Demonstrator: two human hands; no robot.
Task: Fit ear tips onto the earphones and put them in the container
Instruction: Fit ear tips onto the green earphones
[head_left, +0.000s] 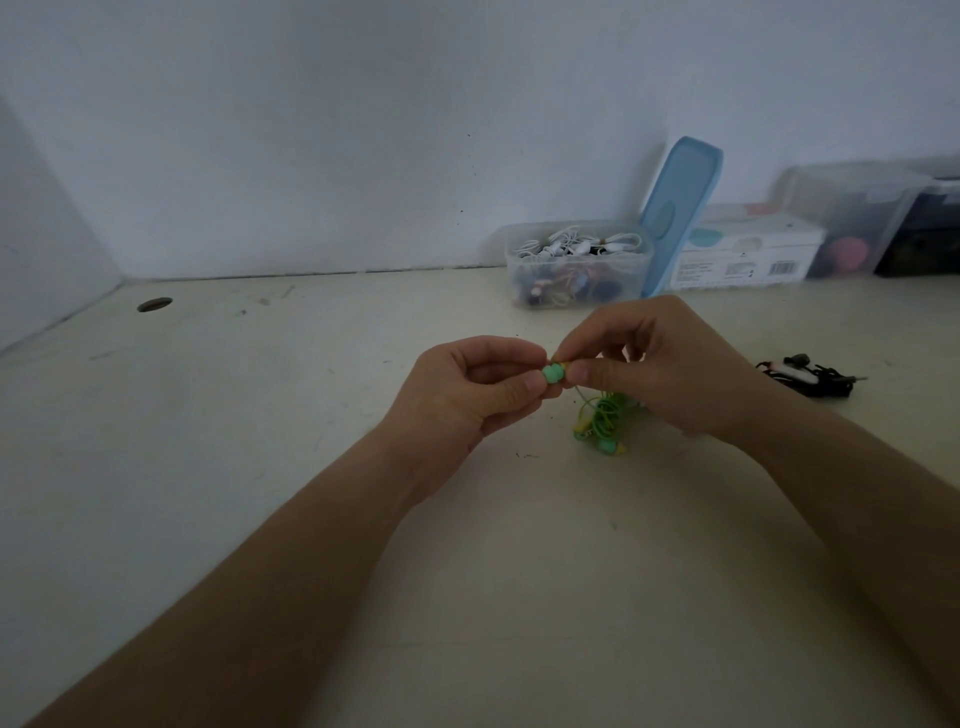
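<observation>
Both our hands meet just right of the frame's centre above the pale, scuffed tabletop (260, 426). Our left hand (467, 397) pinches a small mint-green rubber ear tip (552, 375) between thumb and forefinger, while our right hand (670, 374) pinches the yellow-and-green earbud (562, 362) held against it; whether the tip is fully seated we cannot tell. The earbud's green coiled cable (602, 422) drops below the right hand into a loose bundle on the tabletop. Toward the upper right, against the white wall, stands the clear rectangular plastic container (576, 291), open and holding tangled white and dark earphones, its light-blue lid (681, 208) propped upright just beside it. A white cardboard carton (748, 254) and a blurred clear storage box (852, 218) sit farther right; a black wired earphone set (810, 378) lies at the right edge.
</observation>
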